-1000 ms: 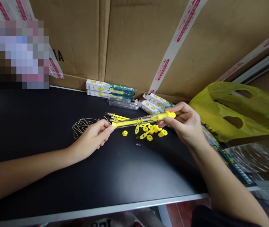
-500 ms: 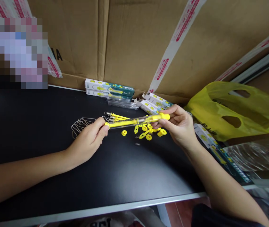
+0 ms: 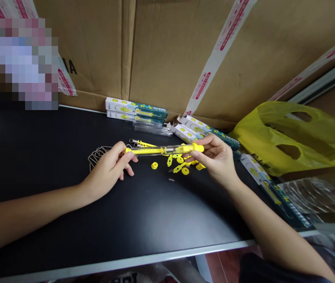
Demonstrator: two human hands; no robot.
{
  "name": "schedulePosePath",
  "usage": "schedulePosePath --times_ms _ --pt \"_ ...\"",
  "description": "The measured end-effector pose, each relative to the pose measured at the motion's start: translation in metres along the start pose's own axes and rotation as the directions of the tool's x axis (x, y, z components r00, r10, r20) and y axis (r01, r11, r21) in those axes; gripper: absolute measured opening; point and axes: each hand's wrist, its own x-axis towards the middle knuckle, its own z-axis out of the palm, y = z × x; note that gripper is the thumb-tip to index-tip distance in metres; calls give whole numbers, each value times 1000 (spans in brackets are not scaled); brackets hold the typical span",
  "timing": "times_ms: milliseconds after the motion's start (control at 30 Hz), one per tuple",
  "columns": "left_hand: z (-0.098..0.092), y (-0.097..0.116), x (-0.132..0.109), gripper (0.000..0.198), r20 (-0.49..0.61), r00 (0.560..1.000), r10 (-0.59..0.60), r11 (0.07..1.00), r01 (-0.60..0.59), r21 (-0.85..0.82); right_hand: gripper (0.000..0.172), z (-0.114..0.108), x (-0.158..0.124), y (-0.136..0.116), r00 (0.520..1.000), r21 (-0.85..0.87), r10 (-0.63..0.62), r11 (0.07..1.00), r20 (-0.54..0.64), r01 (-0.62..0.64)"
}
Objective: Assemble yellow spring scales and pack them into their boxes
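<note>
A clear tube with yellow parts inside [image 3: 155,150] is held nearly level above the black table [image 3: 155,220]. My left hand [image 3: 111,167] pinches its left end between thumb and forefinger, the other fingers loosely curled below. The yellow cap at its right end [image 3: 197,147] is between the thumb and fingers of my right hand [image 3: 219,159]. Beneath and behind the tube lie yellow rods, flat yellow pieces [image 3: 179,168], yellow rings [image 3: 154,166] and small springs [image 3: 171,179]. Bent metal wires [image 3: 95,155] lie beside my left hand, partly hidden by it.
Printed boxes [image 3: 136,110] and clear tubes [image 3: 152,129] lie at the back against a large cardboard box [image 3: 167,55]. More boxes [image 3: 273,192], a yellow plastic bag [image 3: 297,137] and clear plastic wrapping [image 3: 317,192] are at the right. The table's front edge [image 3: 126,262] is near me.
The tube has shifted left and become more level, both hands moving with it. Some fingers of my left hand have spread below the tube.
</note>
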Motion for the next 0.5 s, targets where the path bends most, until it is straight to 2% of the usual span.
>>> schedulePosePath --times_ms 133,300,500 --pt "0 -1 0 28 18 1000 -1 1000 1 6 24 -1 1 1 999 -48 -24 999 -33 22" --pt "0 -1 0 28 27 1000 7 999 -8 34 23 -4 4 1 989 -146 -138 981 -53 129" --pt "-1 -2 -1 26 37 999 10 999 -12 46 21 -7 0 -4 992 -121 -96 987 83 105"
